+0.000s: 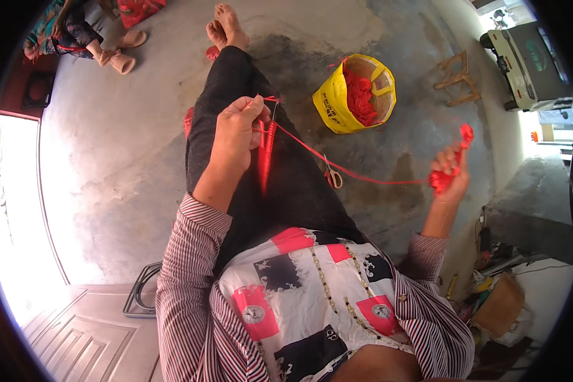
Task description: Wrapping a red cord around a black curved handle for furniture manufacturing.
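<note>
Bare concrete floor (127,146), stained dark in patches, bright doorway at the left edge. Seated above it, legs in dark trousers (248,127) stretched forward, bare feet (226,25) crossed at the far end.

Left hand (239,130) raised over the lap, fingers pinched shut on a red cord (350,170) together with a thin dark needle-like tool (274,118); a short run of red knotted work (266,156) hanging just below the grip, blurred. Right hand (451,175) held well out to the side, closed around a bunch of the same red cord, a loop sticking up above the fingers. Cord drawn taut between the two hands, slanting down across the right thigh.

Scissors (332,175) with pale handles lying on the floor just beside the thigh, under the cord. Yellow bag (337,102) farther ahead, standing open, filled with red material. Small wooden stool (457,79) beyond the bag, near the wall. Another person's feet in pale slippers (118,54) at the upper left, well apart.
</note>
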Tool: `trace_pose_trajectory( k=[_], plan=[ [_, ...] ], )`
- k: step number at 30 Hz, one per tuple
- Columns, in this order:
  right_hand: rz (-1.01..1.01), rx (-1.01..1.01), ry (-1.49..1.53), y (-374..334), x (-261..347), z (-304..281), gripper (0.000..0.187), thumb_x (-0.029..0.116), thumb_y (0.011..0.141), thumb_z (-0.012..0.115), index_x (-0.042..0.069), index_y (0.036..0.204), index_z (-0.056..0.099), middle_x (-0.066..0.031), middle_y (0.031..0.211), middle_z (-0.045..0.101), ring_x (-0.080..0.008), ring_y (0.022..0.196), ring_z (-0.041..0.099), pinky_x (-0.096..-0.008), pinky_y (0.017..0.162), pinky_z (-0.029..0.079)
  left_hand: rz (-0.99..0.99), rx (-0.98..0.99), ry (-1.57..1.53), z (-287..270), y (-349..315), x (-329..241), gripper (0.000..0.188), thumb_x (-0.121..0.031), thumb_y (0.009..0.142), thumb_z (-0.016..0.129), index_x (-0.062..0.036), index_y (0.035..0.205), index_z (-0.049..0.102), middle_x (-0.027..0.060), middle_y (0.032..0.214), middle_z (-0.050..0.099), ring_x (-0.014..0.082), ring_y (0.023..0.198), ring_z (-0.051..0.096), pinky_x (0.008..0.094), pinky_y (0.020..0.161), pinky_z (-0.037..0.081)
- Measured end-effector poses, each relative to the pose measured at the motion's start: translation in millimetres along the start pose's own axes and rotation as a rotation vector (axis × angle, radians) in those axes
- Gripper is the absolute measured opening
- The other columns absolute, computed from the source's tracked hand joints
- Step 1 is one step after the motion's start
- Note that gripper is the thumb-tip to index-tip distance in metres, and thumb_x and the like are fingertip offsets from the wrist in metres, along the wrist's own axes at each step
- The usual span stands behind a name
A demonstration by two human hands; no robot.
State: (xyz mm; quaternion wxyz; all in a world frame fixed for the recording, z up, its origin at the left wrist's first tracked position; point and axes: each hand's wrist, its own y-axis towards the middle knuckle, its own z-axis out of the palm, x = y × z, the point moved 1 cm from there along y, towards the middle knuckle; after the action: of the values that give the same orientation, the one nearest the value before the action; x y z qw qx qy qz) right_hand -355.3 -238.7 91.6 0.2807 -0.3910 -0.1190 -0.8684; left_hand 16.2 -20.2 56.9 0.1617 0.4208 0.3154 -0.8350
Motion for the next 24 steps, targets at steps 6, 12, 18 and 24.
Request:
trace_pose_trajectory(
  k=[6, 12, 18, 24],
  plan=[
    [-0.248, -0.625, -0.065, -11.5, 2.7, -85.8, 0.008, 0.019, 0.094, 0.058, 0.012, 0.098, 0.058, 0.005, 0.059, 0.036, -0.0069, 0.044, 0.034, -0.0218, 0.038, 0.029, -0.025, -0.017, 0.062, -6.3, 10.1, 12.1, 0.022, -0.022, 0.095, 0.061, -0.0067, 0.079, 0.06, -0.0037, 0.066, 0.051, 0.0028, 0.048, 0.036, 0.0182, 0.041, 0.027],
    [0.251, -0.231, -0.302, 33.2, -162.1, 65.4, 0.018, 0.018, 0.093, 0.062, 0.006, 0.107, 0.06, 0.0065, 0.066, 0.04, -0.0027, 0.05, 0.036, -0.0204, 0.045, 0.032, -0.014, -0.015, 0.141, -0.8, 6.5, 10.6, 0.022, -0.023, 0.094, 0.062, -0.0056, 0.08, 0.06, -0.0044, 0.064, 0.048, 0.0027, 0.048, 0.035, 0.0187, 0.042, 0.028],
    [0.405, 0.329, -0.572, 41.3, -223.8, 131.1, 0.02, 0.024, 0.097, 0.058, 0.005, 0.106, 0.061, 0.0062, 0.073, 0.049, -0.0015, 0.059, 0.043, -0.0201, 0.051, 0.033, -0.033, -0.023, 0.244, -8.9, 6.8, 11.9, 0.026, -0.026, 0.095, 0.059, -0.0048, 0.08, 0.06, -0.0041, 0.064, 0.047, 0.0043, 0.05, 0.036, 0.0201, 0.044, 0.028],
    [0.348, 0.066, -0.438, 0.3, -146.2, 97.5, 0.01, 0.011, 0.088, 0.063, 0.005, 0.083, 0.057, 0.0033, 0.061, 0.047, -0.0051, 0.049, 0.043, -0.0222, 0.045, 0.032, -0.168, -0.052, 0.204, -8.7, 15.8, 16.3, 0.033, -0.034, 0.096, 0.051, -0.0045, 0.081, 0.058, 0.0056, 0.071, 0.061, 0.0081, 0.048, 0.04, 0.022, 0.044, 0.029]
  ],
)
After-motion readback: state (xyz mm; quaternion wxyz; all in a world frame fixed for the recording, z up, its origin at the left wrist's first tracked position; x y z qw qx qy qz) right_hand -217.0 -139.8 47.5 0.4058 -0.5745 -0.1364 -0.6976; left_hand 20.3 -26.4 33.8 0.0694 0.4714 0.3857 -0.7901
